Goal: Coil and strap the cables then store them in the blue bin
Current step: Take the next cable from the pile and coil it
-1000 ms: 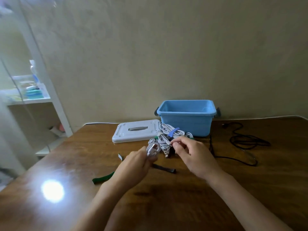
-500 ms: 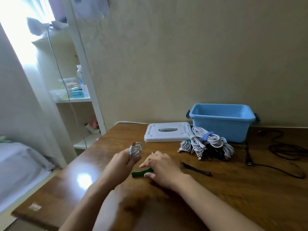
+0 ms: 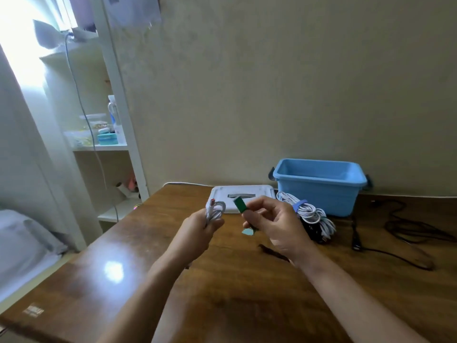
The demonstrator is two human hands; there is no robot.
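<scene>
A plain beige wall (image 3: 272,82) rises behind the glossy brown wooden bench (image 3: 222,293). At far left a white shelf unit (image 3: 118,120) holds small containers, bright daylight pours in, and a bed (image 3: 22,243) sits low.

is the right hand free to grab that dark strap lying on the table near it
Probably not yet. The right hand is pinching a green strap, so its fingers are busy. The dark strap lies uncovered on the table just below that hand, so nothing blocks the way once the hand is free.

A wooden table (image 3: 222,293) carries a blue bin (image 3: 319,191), white lid (image 3: 222,196), strapped cables (image 3: 314,219).
</scene>
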